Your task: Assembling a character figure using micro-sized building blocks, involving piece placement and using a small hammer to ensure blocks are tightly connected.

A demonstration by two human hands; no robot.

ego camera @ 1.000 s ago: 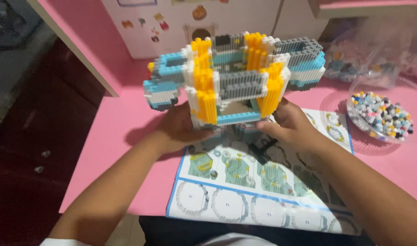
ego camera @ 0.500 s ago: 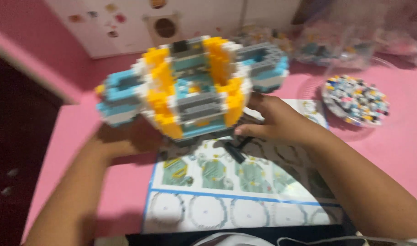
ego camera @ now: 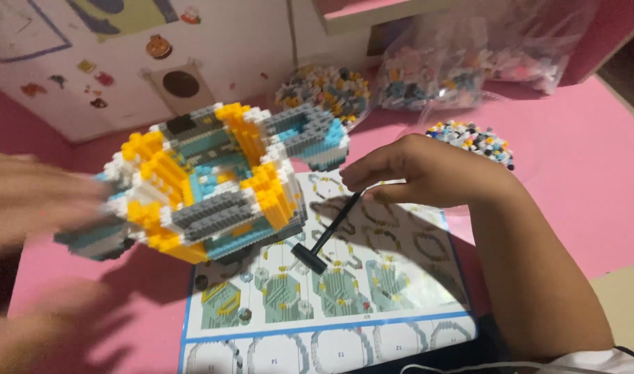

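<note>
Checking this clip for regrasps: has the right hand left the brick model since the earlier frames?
Yes. The right hand is off the brick model, holding a small black hammer over the instruction sheet.

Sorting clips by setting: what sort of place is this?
Probably a child's room at home: a pink desk, a stickered white wall, and bags of small bricks behind a block model.

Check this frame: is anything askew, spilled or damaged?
The block model is tilted, held up off the pink table at its left end by the blurred left hand. The right hand pinches a small black hammer tool over the instruction sheet. No spill or damage shows.
</note>
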